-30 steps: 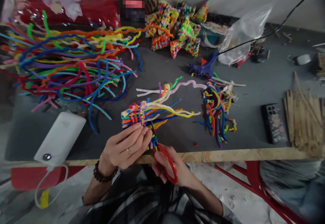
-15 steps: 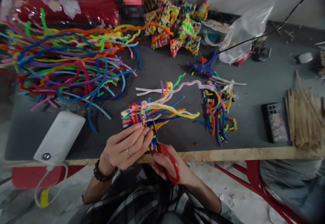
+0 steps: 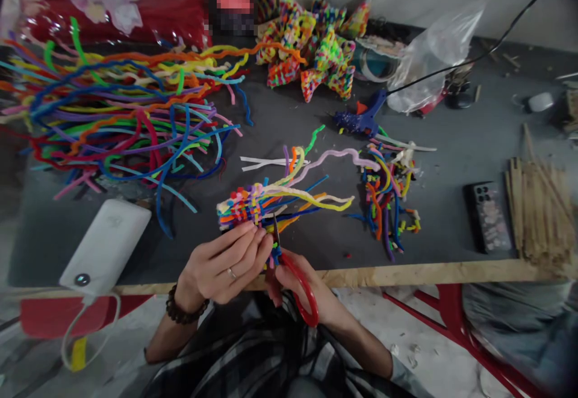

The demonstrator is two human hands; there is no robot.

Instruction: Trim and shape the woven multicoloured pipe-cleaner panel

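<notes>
While my right hand (image 3: pixel 292 279) grips the red-handled scissors (image 3: pixel 310 289), my left hand (image 3: pixel 226 268) pinches the near edge of the woven piece (image 3: pixel 239 206) just beyond it. Watching remotely, I judge the weave mostly done; loose strands (image 3: pixel 332 206) right of that hand look untrimmed (whether the scissors are biting, I can't tell). Beyond both hands sit finished-looking puffy shapes (image 3: pixel 335 55).

A: Is the light strong here?
B: No, it is rather dim and even; the table (image 3: pixel 325 235) looks dark grey and the shadows are soft. From where the light comes, I cannot tell.
A: Is there some glare?
B: Only small glints, on the red package (image 3: pixel 169 21) and the clear bag (image 3: pixel 428 64).
A: And the sharpness?
B: Moderate; the lower left corner is smeared, and coarse pixels cover one patch (image 3: pixel 232 0) at the top.
</notes>
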